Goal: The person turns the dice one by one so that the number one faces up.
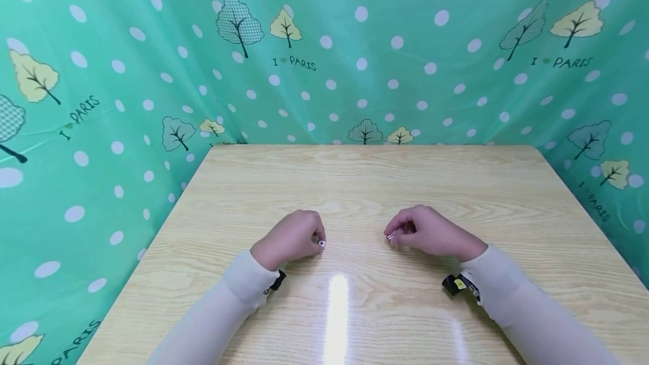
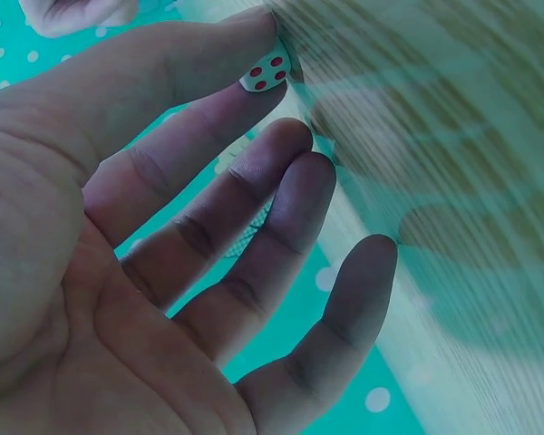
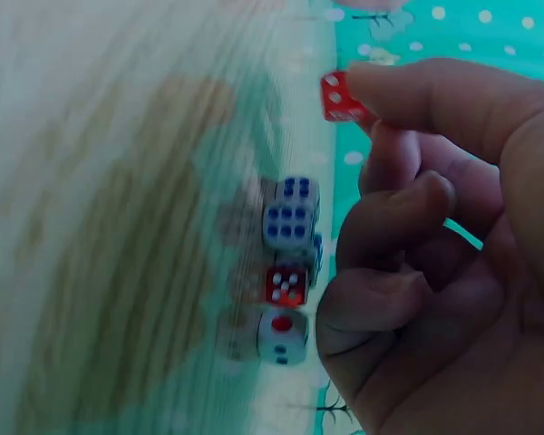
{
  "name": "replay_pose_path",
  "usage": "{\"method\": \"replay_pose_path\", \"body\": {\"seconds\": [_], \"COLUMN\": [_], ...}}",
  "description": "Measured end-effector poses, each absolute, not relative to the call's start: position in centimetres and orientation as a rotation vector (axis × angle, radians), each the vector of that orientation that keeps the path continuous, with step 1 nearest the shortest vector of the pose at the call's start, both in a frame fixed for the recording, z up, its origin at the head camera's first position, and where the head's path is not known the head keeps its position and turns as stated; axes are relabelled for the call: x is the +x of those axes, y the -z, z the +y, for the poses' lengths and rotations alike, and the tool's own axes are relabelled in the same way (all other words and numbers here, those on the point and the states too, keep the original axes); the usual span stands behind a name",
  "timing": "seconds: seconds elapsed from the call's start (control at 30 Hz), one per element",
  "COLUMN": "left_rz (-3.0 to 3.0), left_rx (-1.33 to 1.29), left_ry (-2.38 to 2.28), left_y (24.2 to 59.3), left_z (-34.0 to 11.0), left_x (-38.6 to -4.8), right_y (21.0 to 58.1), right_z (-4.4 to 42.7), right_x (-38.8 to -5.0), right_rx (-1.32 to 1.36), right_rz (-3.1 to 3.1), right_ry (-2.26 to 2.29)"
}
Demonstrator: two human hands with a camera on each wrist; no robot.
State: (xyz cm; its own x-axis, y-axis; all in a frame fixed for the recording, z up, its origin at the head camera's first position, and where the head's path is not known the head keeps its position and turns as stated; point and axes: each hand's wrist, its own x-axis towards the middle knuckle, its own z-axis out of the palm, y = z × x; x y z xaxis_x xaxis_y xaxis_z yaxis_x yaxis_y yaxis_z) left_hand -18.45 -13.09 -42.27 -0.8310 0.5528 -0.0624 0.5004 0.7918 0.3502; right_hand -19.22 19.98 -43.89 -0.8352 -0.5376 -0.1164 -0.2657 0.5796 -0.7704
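Before me, a person in pale sleeves (image 1: 240,286) is leaning arms over a wood-grain worktop (image 1: 355,179), the left hand (image 1: 296,235) pinching a red-pipped white die (image 2: 267,72) nearer the left edge than the right, the right hand (image 1: 432,232) pinching a red die (image 3: 341,98) beside clustered dice (image 3: 288,224). Beyond the far edge, green PARIS-print cloth (image 1: 345,92) is hanging.

left sleeve (image 1: 218,308): off-white, long, plain, reaches wrist
right sleeve (image 1: 537,314): same off-white, long, plain, light creases
left wrist unit (image 1: 278,279): black, small, partly hidden under cuff
right wrist unit (image 1: 450,285): black, blocky
yellow patch (image 1: 459,284): on right wrist unit, small dark mark
right wrist band (image 1: 472,288): dark, pale marks, unreadable
left hand (image 1: 294,235): bare
right hand (image 1: 433,232): bare
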Motion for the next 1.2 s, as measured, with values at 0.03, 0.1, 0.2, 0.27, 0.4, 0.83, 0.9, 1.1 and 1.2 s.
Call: {"method": "replay_pose_path", "body": {"seconds": [0.03,0.1,0.2,0.27,0.4,0.83,0.9,1.1,1.2], "left_rz": [2.82,2.822,2.824,2.825,2.825,2.817,2.816,2.814,2.811], "left_rx": [0.836,0.838,0.838,0.836,0.833,0.833,0.833,0.833,0.833], "left_ry": [-0.481,-0.477,-0.475,-0.472,-0.468,-0.472,-0.474,-0.475,-0.478], "left_y": [42.3,42.3,42.3,42.3,42.2,42.3,42.3,42.3,42.2], "left_z": [-13.1,-13.0,-13.0,-13.0,-13.0,-13.0,-13.0,-13.0,-13.0], "left_x": [-18.4,-18.4,-18.4,-18.4,-18.3,-18.4,-18.4,-18.4,-18.4], "right_y": [43.8,43.8,43.7,43.6,43.6,44.0,43.9,43.3,43.0], "right_z": [19.8,19.5,19.2,19.1,19.0,19.1,19.1,19.2,19.1], "right_x": [-19.0,-18.7,-18.3,-18.2,-18.2,-18.1,-18.1,-17.8,-17.6], "right_rx": [-0.685,-0.75,-0.802,-0.819,-0.834,-0.84,-0.839,-0.779,-0.812], "right_rz": [2.466,2.436,2.411,2.405,2.411,2.456,2.457,2.455,2.511], "right_ry": [1.103,1.066,1.023,1.006,0.983,0.928,0.921,0.928,0.892]}}
